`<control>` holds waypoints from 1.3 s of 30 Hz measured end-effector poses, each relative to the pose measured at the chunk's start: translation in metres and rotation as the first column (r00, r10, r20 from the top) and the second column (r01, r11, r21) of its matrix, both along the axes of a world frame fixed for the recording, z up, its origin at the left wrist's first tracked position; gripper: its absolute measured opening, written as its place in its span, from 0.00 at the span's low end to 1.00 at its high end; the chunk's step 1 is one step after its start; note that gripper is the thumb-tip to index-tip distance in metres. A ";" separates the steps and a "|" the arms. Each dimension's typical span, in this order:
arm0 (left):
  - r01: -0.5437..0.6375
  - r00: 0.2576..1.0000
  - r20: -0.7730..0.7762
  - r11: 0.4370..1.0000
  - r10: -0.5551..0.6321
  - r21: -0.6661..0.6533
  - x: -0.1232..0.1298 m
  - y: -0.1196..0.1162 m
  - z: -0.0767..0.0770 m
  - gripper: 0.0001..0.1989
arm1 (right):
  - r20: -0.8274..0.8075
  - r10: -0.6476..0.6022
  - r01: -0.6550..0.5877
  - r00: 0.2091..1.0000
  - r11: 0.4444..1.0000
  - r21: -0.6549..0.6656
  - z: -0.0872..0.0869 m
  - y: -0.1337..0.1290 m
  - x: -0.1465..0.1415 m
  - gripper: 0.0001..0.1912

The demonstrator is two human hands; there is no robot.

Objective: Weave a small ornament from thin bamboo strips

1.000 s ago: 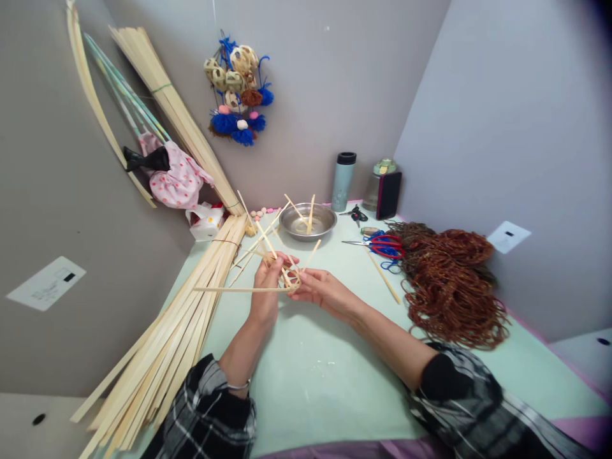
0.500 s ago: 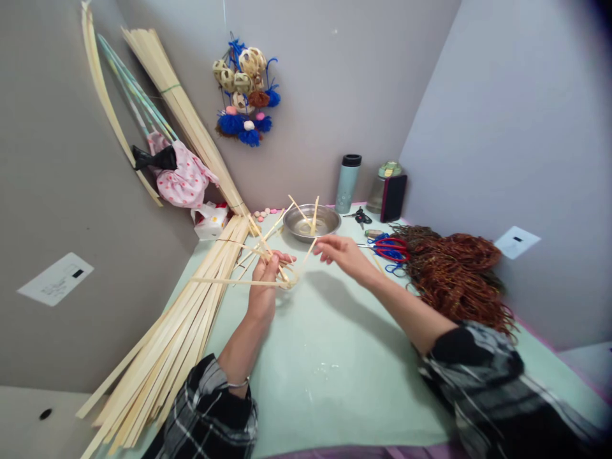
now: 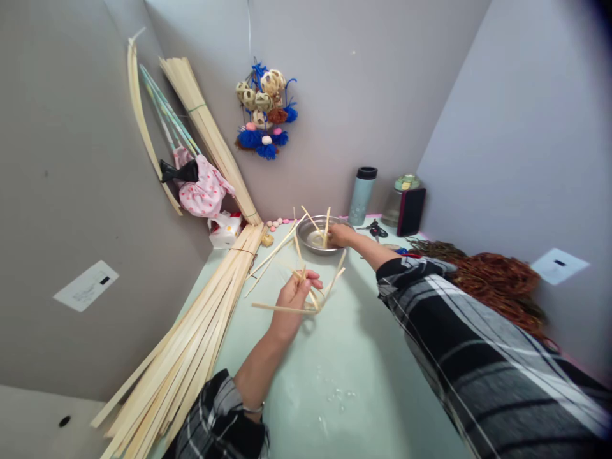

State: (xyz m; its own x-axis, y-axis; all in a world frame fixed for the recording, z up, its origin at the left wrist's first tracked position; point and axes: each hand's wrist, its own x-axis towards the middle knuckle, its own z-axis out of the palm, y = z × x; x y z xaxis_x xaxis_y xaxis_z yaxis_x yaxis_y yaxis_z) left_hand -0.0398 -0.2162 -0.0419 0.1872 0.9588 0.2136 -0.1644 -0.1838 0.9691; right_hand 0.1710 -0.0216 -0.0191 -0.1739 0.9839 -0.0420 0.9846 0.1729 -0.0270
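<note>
My left hand (image 3: 292,299) is closed on a partly woven piece of thin bamboo strips (image 3: 315,303). Loose strip ends stick out from it to the left, up and to the right. Farther back, my right hand (image 3: 340,234) reaches over the right side of a shallow metal bowl (image 3: 305,247), its fingers dipping inside beside upright bamboo strips (image 3: 327,223). Those fingertips are mostly hidden, so I cannot see whether they grip anything.
A bundle of long flat bamboo strips (image 3: 210,319) lies along the table's left side. A tumbler (image 3: 363,197), a phone (image 3: 412,211) and keys (image 3: 377,229) stand or lie at the back right. Brown yarn (image 3: 502,280) heaps at right. Water drops (image 3: 342,396) dot the table (image 3: 306,363).
My right hand has let go of a strip end of the woven piece and moved back into the metal bowl. My left hand keeps hold of the piece. The view has shifted slightly.
</note>
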 end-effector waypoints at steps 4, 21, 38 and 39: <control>0.028 1.000 0.004 1.000 -0.028 -0.002 0.001 0.001 -0.003 0.15 | 0.028 -0.027 0.028 0.999 0.999 -0.029 -0.002 0.003 -0.001 0.17; 0.040 0.998 -0.054 0.999 -0.042 -0.036 0.005 0.001 -0.008 0.25 | -0.379 0.133 0.008 0.916 0.937 0.348 0.074 -0.058 -0.004 0.11; 0.114 0.963 -0.242 0.993 -0.114 -0.012 0.009 -0.008 0.001 0.32 | -0.822 0.434 0.066 0.370 0.870 0.489 0.088 -0.173 -0.022 0.08; 0.117 0.961 -0.253 0.993 -0.114 -0.005 0.009 -0.009 0.000 0.31 | -0.811 0.441 0.080 0.385 0.860 0.505 0.086 -0.174 -0.021 0.07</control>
